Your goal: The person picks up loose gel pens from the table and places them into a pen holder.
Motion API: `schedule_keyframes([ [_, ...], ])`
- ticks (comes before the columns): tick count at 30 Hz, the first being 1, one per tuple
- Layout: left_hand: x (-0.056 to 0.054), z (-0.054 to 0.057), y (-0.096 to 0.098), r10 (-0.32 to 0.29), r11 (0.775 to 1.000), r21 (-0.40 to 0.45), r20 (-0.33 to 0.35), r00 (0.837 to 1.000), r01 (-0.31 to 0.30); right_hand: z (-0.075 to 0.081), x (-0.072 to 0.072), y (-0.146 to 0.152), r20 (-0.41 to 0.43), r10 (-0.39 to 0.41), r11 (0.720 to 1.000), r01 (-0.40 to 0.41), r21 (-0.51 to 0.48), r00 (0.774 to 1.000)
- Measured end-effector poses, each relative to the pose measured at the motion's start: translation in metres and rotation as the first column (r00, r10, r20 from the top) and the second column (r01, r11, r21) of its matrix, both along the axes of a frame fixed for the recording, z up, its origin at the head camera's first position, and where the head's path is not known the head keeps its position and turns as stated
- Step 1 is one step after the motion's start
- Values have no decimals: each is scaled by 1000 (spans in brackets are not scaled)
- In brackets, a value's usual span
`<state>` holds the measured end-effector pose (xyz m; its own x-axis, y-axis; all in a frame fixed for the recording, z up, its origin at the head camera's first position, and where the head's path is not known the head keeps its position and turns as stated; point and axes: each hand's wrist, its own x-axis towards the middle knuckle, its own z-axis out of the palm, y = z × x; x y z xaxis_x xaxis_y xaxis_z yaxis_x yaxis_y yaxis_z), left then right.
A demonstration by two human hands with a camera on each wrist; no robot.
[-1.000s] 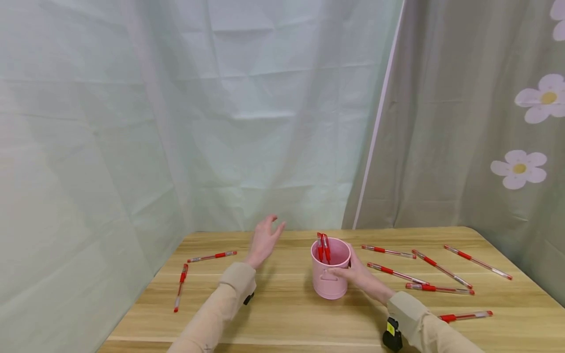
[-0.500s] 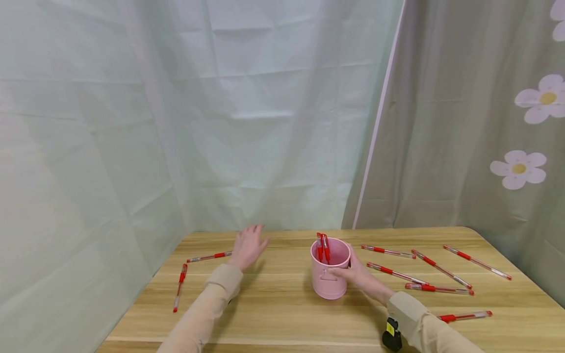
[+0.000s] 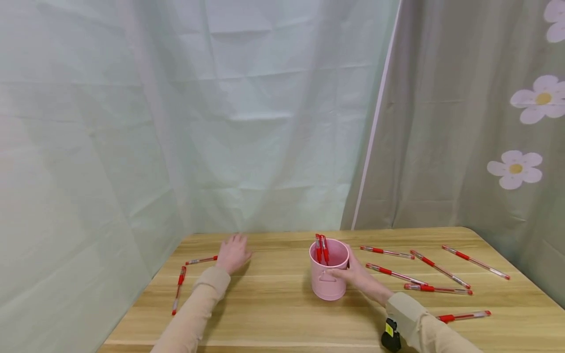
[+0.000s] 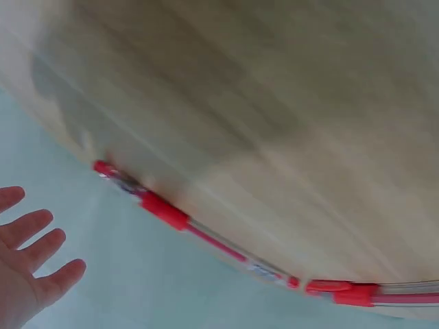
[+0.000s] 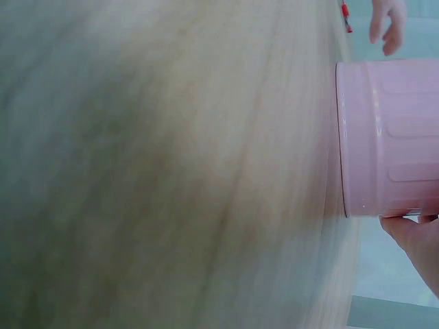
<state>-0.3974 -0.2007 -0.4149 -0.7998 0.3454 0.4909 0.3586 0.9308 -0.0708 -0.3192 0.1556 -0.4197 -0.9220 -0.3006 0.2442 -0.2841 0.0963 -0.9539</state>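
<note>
Palm down & fingers [image 4: 65,275] spread, L hand [image 3: 233,254] nr red pen [image 3: 202,260]; R hand [image 3: 359,278] grips pink cup [image 3: 327,290] from R.

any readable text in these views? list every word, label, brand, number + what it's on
No readable text in any view.
Black wrist device: has a yellow patch; any print there is too small to read.
Red gel pens: any print on the barrels is too small or blurred to read.
Pink bucket: no lettering on the sides that show.
Flowered curtain: flower pattern only.
</note>
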Motion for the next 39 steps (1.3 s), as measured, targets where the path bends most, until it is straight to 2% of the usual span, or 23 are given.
schedule_keyframes([
  [6,0,-4,-15,111,994,-32,125,986,-108,0,0,-1,7,-12,1000,12,13,1000],
  [11,0,-6,-24,136,991,-31,183,974,-132,0,0,0,7,-4,1000,4,20,1000],
  [17,-1,-13,-36,149,989,-43,157,976,-144,0,0,-1,7,-2,1000,2,9,1000],
  [22,-2,-15,-41,163,986,-54,182,970,-156,0,-1,-1,0,3,1000,-3,-1,1000],
  [28,-3,-13,-40,114,992,-64,143,983,-105,0,-3,-1,8,-5,1000,5,-14,1000],
  [39,-8,-20,-39,56,993,-109,70,996,-49,-2,-4,-3,-30,10,999,-12,-51,1000],
])
